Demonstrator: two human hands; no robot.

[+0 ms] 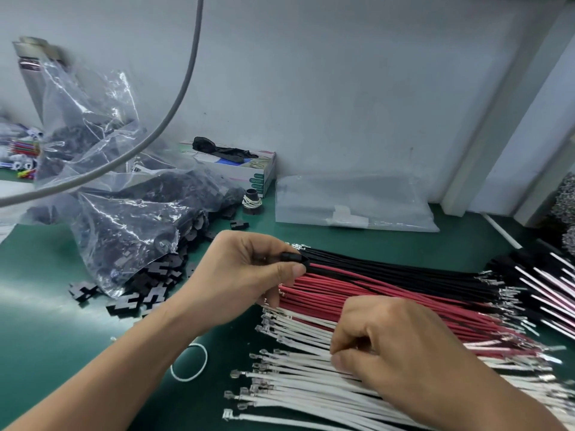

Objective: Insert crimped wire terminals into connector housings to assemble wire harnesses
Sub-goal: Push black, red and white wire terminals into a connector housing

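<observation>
- Presently on the green worktop [46, 321], head view, items as follows.
- Left hand [245, 275]: raised over the middle of the worktop, thumb and fingers pinching a small black connector housing [294, 258]; the housing sits just at the near ends of the black wires.
- Right hand [395, 346]: lowered onto the wire spread toward the front edge, fingers curled and pinching among the white wires [295, 387]; which single wire it grips cannot be told.
- Black wires [389, 269]: a flat bundle running toward the right edge, farthest back of the three colours, metal terminals at both ends.
- Red wires [317, 293]: a bundle lying directly in front of the black ones, touching them.
- White wires: fanned nearest the front edge, crimped terminals pointing left.
- Loose black housings [149, 293]: a heap spilling from a clear plastic bag [118, 188] at the left side.
- White rubber band [189, 362]: lying flat, left of the white wires.
- Cardboard box [249, 169]: at the back edge against the wall, dark item on top.
- Flat clear bag [351, 203]: at the back edge, right of the box.
- Grey cable [183, 85]: hanging across the upper left.
</observation>
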